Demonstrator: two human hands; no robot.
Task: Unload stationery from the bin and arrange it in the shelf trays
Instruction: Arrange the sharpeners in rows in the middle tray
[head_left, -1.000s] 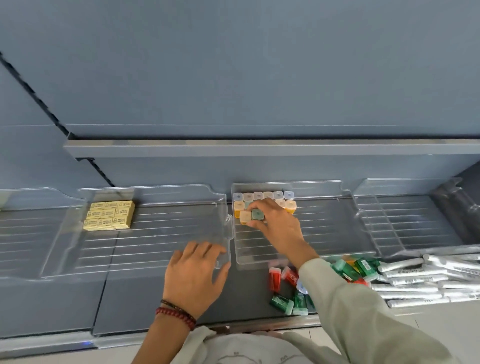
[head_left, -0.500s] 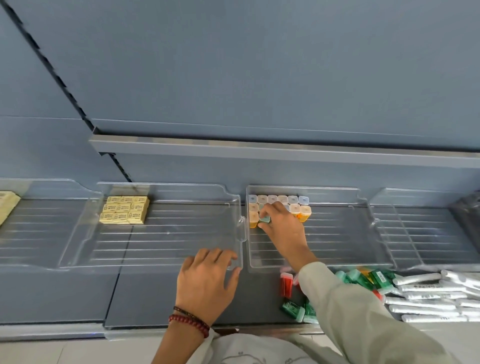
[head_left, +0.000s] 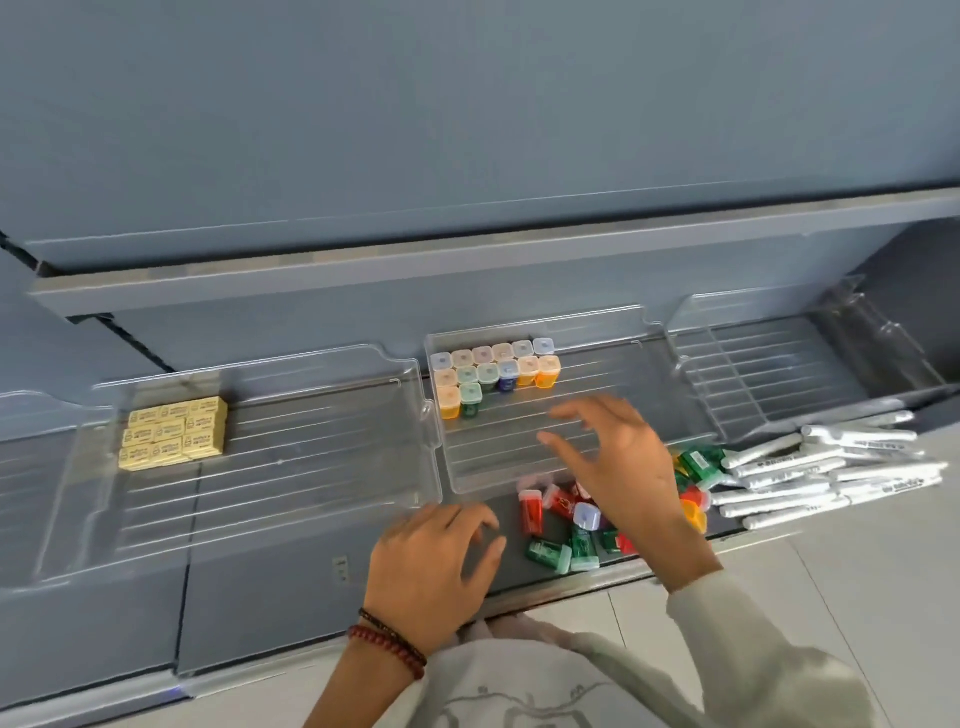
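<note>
Small capped sharpeners (head_left: 493, 375) in orange, green and blue stand in rows at the back left of the middle clear tray (head_left: 613, 364). More of them lie loose in a pile (head_left: 563, 525) on the shelf in front of that tray. My right hand (head_left: 618, 462) hovers over the tray's front part with fingers spread, holding nothing. My left hand (head_left: 434, 566) rests on the shelf front just left of the pile, fingers loosely bent and empty.
A left clear tray (head_left: 311, 447) holds a block of yellow erasers (head_left: 174, 434) at its back left. A right clear tray (head_left: 779, 374) holds nothing. White wrapped pens (head_left: 831, 473) lie heaped on the shelf at the right. A shelf board (head_left: 467, 254) overhangs the trays.
My right hand let go of the green-capped sharpener in the rows and drew back toward the front. My left hand came off the left tray's corner and shifted right.
</note>
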